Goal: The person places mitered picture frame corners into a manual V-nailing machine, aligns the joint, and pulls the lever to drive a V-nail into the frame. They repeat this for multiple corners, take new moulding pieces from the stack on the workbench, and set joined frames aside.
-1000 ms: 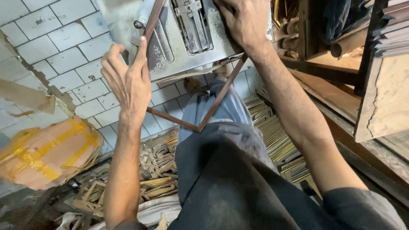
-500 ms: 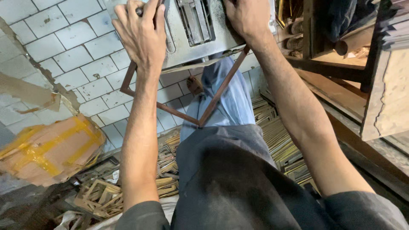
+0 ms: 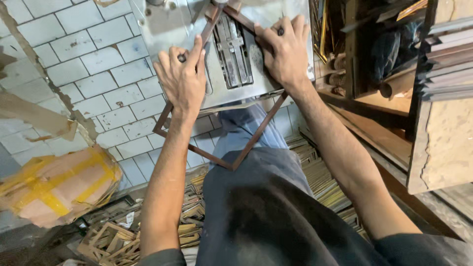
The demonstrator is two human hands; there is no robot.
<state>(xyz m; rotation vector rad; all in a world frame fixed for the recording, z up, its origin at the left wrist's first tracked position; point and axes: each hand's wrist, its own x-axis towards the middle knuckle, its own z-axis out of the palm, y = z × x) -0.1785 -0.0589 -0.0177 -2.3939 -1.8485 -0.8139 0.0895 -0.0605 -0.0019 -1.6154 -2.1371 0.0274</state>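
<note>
A thin brown wooden frame (image 3: pixel 249 143) lies on a grey metal machine table (image 3: pixel 162 24), one corner at the slotted metal jaws (image 3: pixel 234 47) in its middle. My left hand (image 3: pixel 182 79) presses the frame's left rail down onto the table. My right hand (image 3: pixel 283 51) holds the right rail down near the table's right edge. The frame's lower corner hangs off the table's front edge over my lap.
My dark trousers (image 3: pixel 276 212) fill the lower middle. Piles of wooden frame offcuts (image 3: pixel 128 236) lie on the floor. A taped cardboard parcel (image 3: pixel 54 184) sits at the left against the white tiled wall (image 3: pixel 88 74). Wooden shelves with mouldings (image 3: pixel 443 59) stand at the right.
My left hand has gone from the frame's upper end down onto its left rail. The frame has shifted so its corner sits at the jaws, and my right hand now lies on the right rail.
</note>
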